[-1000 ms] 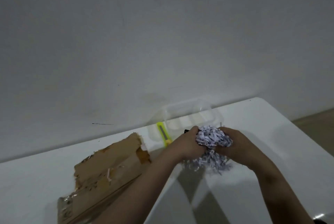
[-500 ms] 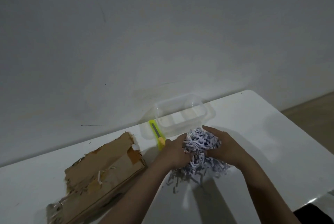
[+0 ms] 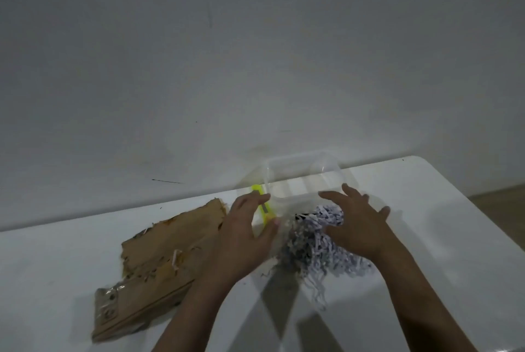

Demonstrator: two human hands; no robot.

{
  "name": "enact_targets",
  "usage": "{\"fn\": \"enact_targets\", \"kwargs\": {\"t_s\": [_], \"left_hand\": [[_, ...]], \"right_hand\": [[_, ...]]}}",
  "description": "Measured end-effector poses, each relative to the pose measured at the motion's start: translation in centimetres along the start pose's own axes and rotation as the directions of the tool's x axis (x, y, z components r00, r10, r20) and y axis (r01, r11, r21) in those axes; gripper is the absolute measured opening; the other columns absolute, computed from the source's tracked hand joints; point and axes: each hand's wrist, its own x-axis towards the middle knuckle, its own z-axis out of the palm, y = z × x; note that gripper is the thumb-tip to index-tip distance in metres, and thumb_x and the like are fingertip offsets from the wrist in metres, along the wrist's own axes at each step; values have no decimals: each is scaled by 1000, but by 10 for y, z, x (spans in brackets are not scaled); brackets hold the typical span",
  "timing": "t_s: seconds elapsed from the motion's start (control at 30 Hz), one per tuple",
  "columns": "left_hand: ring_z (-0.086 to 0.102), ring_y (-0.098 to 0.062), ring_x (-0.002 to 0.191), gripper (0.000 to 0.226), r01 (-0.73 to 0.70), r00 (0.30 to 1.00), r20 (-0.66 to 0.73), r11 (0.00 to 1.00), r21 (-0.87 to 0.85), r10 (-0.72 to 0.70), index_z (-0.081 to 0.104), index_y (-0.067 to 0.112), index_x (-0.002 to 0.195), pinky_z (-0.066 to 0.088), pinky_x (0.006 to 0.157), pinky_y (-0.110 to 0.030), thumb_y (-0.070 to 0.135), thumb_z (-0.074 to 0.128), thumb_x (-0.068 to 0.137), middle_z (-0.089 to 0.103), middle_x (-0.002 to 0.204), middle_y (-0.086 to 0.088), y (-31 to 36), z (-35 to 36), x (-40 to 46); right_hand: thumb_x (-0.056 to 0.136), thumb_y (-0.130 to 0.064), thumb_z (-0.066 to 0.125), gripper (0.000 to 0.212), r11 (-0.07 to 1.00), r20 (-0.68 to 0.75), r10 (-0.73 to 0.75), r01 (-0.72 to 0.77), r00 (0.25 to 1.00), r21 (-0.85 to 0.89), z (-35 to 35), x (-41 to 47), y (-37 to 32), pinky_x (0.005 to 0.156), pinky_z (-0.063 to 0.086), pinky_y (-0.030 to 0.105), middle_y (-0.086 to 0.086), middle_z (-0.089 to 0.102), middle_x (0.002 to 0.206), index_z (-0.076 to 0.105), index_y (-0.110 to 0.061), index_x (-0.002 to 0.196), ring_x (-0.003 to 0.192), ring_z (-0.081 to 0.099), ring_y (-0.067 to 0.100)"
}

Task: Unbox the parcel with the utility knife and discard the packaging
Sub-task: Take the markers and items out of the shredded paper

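There were two hands, the left (image 3: 244,233) and the right (image 3: 356,223). One torn box (image 3: 159,260), one knife (image 3: 263,204), one clear tub (image 3: 301,181) and one heap of shredded paper (image 3: 312,246) lay on the one counter (image 3: 440,223).

Left hand (image 3: 244,233): bare, no ring or glove visible.
Right hand (image 3: 359,226): bare, likewise unadorned.
Forearms: both uncovered to the frame's 6 o'clock edge; no sleeves, no watch.

Left hand (image 3: 245,233) open, fingers spread and relaxed, palm down. Right hand (image 3: 356,226) likewise open. Both forearms reach forward.
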Motion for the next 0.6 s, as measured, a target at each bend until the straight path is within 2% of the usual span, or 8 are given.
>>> {"fn": "enact_targets", "kwargs": {"t_s": [0.1, 0.17, 0.27, 0.37, 0.47, 0.5, 0.57, 0.6], "left_hand": [[45, -7, 119, 36, 137, 987, -86, 990, 41, -133, 53, 32, 123, 31, 90, -16, 33, 60, 88, 44, 130, 17, -16, -29, -7], [43, -5, 115, 33, 238, 968, -103, 969, 71, -230, 53, 32, 122, 28, 87, -18, 34, 57, 89, 44, 122, 18, -27, -49, -13], [45, -10, 111, 33, 341, 937, -121, 932, 121, -327, 53, 29, 122, 31, 85, -22, 35, 57, 89, 49, 124, 11, -46, -74, -25], [48, -14, 115, 38, 446, 893, -129, 888, 113, -432, 54, 30, 122, 35, 86, -25, 39, 61, 86, 51, 131, 6, -65, -93, -41], [49, -15, 118, 41, 509, 860, -104, 852, 121, -499, 54, 32, 121, 37, 88, -25, 38, 66, 82, 51, 132, 6, -79, -107, -58], [50, -15, 118, 42, 523, 852, -91, 842, 133, -515, 54, 31, 122, 38, 90, -26, 37, 67, 82, 52, 131, 7, -83, -111, -63], [54, -13, 113, 44, 541, 840, -65, 828, 145, -538, 55, 32, 121, 42, 95, -30, 38, 69, 79, 56, 129, 9, -92, -115, -70], [56, -11, 109, 45, 552, 833, -48, 823, 134, -551, 55, 33, 120, 44, 97, -33, 39, 71, 78, 57, 127, 9, -95, -116, -73]], "right_hand": [[85, -25, 59, 60, 991, 26, -110, 112, 994, -75, -2, -4, -28, 112, 6, 59, 2, 15, 156, 33, -41, 137, 144, 15, 29], [84, -22, 61, 55, 975, 16, -223, 223, 975, 22, 0, -3, -48, 115, 17, 52, 0, 27, 150, 40, -38, 132, 141, 25, 22], [84, -23, 65, 46, 898, 10, -405, 396, 914, 191, 13, -2, -81, 105, 36, 32, -5, 44, 137, 50, -33, 127, 129, 41, 15], [83, -22, 65, 46, 836, 82, -514, 477, 854, 269, 31, -2, -110, 97, 38, 24, -8, 50, 134, 53, -31, 126, 123, 46, 11], [78, -11, 65, 51, 784, 145, -601, 543, 786, 302, 49, -3, -132, 92, 39, 15, -10, 53, 130, 55, -28, 125, 115, 49, 5], [77, -10, 65, 53, 775, 172, -620, 563, 765, 288, 55, -3, -138, 96, 39, 17, -10, 53, 130, 55, -28, 125, 114, 48, 5], [77, -11, 63, 53, 772, 227, -635, 597, 738, 217, 66, 0, -145, 109, 32, 32, -8, 52, 133, 54, -27, 127, 122, 44, 10], [77, -13, 64, 52, 774, 247, -633, 606, 734, 182, 70, 1, -147, 109, 32, 35, -6, 53, 132, 54, -26, 127, 124, 44, 14]]}}
